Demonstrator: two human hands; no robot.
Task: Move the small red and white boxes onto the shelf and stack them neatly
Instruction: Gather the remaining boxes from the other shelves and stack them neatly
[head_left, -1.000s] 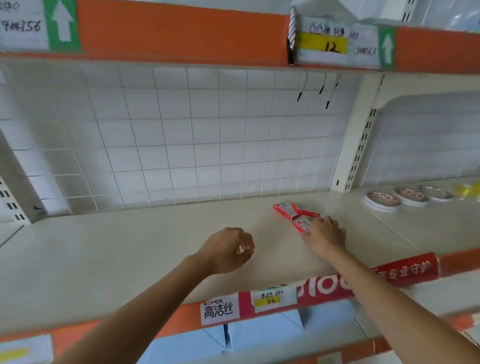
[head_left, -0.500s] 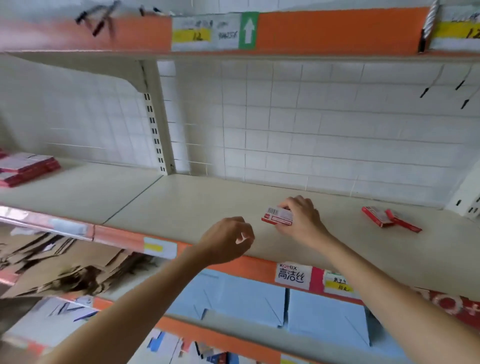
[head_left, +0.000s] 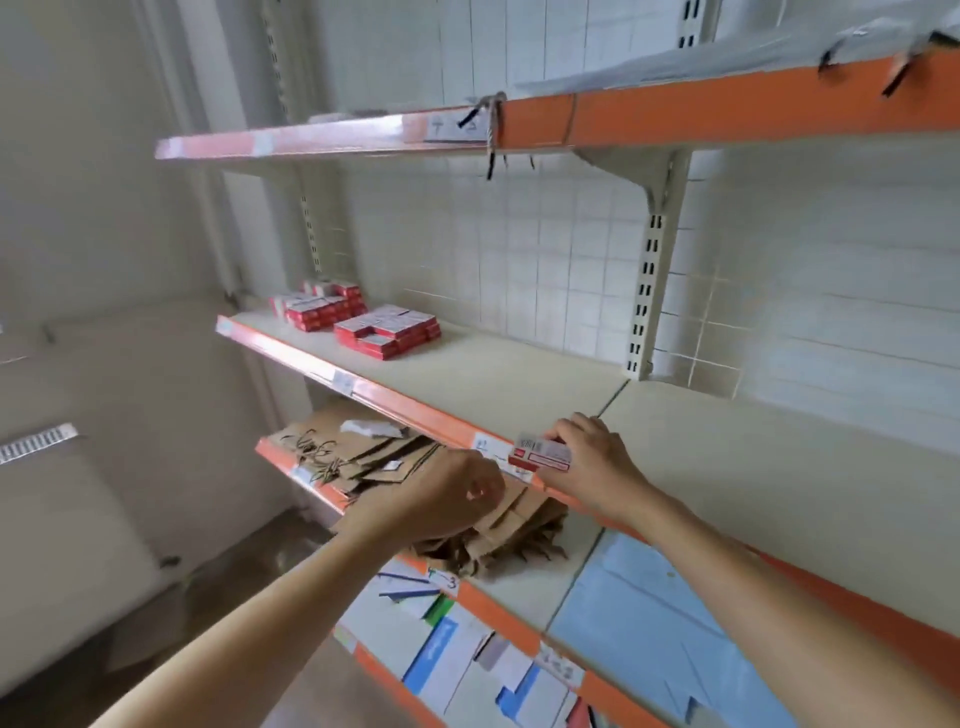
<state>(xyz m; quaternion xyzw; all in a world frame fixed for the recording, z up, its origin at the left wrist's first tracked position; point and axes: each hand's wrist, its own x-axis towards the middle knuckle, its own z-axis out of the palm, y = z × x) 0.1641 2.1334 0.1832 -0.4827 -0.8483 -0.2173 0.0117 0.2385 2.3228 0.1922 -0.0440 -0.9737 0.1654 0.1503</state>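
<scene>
My right hand (head_left: 597, 462) pinches a small red and white box (head_left: 540, 456) just above the orange front edge of the middle shelf (head_left: 519, 374). Two neat stacks of the same boxes stand at the shelf's far left: a nearer stack (head_left: 387, 332) and a farther one (head_left: 319, 306). Slightly lower and to the left of the held box, my left hand (head_left: 457, 493) hovers in front of the shelf edge. Its fingers are curled, and a pale spot shows between them. I cannot make out whether it holds anything.
Brown paper bags (head_left: 384, 462) lie piled on the shelf below. Blue and white flat packs (head_left: 649, 623) fill the lower shelves. An upper shelf (head_left: 675, 114) overhangs, and a slotted upright (head_left: 647, 291) divides the bays. A pale wall stands to the left.
My right hand picked up one box from the loose ones on the right and carried it left along the shelf. The view swung left, bringing the stacks into sight. My left hand stayed curled.
</scene>
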